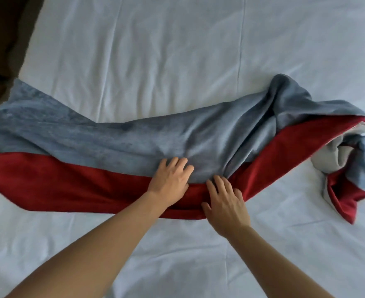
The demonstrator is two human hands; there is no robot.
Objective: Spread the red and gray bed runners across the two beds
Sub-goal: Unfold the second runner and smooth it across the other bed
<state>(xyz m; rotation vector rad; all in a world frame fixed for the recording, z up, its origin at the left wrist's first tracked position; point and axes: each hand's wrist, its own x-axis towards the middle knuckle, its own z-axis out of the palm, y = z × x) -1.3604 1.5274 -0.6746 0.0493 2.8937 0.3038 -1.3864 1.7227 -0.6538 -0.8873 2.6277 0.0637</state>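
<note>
A red and gray bed runner [91, 136] lies across a white-sheeted bed [155, 50]. Its left part is flat, gray band above the red band. Its right end [338, 164] is bunched and twisted near the bed's right side, with pale lining showing. My left hand [170, 179] rests palm down where gray meets red, fingers spread. My right hand [224, 201] presses flat on the red band just to the right of it, fingers reaching into a fold of gray cloth. Neither hand grips the fabric.
Dark floor [3, 39] shows beyond the bed's left edge, and a dark strip at the far right edge. White sheet lies wrinkled in front of and behind the runner.
</note>
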